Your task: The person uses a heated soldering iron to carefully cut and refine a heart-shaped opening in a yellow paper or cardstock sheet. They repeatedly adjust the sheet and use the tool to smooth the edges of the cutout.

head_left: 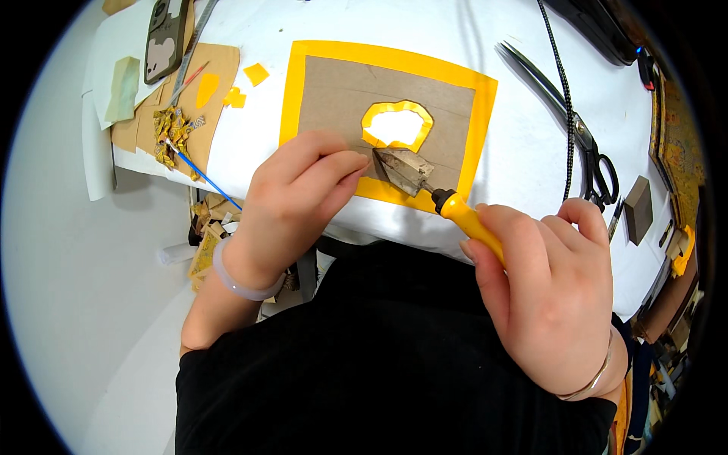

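Observation:
A grey-brown rectangular board [334,98] lies on the white table, its edges covered with yellow strips. Toward its middle is a rounded opening edged with folded yellow material [425,115]; white shows through it. My right hand [550,288] is closed around the yellow handle of a small hand iron [470,221]. The iron's pointed metal head rests over the board, with its tip just below the opening. My left hand [299,189] is closed in a pinch over the board's lower left, close to that tip. What its fingertips hold, if anything, is hidden.
Large black-handled scissors [580,133] and a black braided cord [567,106] lie at right, near a dark block [638,210]. To the left are a phone [165,38], yellow scraps [256,73], a crumpled gold piece [173,136] and a blue thin-handled stick [208,182].

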Demonstrator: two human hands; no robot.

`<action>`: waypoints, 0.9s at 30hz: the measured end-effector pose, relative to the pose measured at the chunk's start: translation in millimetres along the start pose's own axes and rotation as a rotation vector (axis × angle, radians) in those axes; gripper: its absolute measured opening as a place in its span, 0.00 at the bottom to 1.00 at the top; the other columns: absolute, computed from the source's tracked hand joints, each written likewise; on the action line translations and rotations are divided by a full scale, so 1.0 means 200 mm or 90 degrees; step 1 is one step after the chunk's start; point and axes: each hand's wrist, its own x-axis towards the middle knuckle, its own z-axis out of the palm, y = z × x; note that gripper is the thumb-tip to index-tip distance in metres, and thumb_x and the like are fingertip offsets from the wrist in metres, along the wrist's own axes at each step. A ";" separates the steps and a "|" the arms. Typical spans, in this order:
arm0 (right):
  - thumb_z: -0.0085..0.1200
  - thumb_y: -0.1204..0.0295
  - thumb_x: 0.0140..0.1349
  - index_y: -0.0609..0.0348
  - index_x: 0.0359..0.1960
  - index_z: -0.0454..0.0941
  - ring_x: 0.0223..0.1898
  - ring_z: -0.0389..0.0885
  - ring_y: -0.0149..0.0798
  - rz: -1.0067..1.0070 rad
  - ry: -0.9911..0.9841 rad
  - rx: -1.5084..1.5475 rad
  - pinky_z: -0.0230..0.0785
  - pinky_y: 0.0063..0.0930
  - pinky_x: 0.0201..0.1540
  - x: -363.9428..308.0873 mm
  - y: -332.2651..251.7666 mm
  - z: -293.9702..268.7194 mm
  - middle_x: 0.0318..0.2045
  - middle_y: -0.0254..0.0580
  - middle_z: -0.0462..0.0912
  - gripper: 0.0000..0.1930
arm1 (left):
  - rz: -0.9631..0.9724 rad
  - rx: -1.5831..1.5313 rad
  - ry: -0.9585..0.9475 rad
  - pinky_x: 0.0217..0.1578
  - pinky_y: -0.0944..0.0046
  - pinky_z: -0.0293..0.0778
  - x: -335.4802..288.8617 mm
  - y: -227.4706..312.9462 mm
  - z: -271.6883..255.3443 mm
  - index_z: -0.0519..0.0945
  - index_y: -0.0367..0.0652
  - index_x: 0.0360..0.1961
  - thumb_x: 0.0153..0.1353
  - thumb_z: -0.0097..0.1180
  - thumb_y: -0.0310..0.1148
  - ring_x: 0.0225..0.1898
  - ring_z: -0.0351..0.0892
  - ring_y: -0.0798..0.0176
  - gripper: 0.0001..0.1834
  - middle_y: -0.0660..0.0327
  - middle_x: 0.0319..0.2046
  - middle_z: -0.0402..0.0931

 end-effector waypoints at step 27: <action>0.72 0.74 0.65 0.60 0.49 0.83 0.33 0.83 0.44 0.073 0.057 -0.035 0.72 0.47 0.56 -0.10 -0.02 -0.08 0.35 0.42 0.88 0.13 | -0.201 -0.153 -0.123 0.34 0.70 0.73 0.20 0.04 0.01 0.89 0.38 0.41 0.64 0.72 0.21 0.31 0.75 0.72 0.05 0.65 0.35 0.79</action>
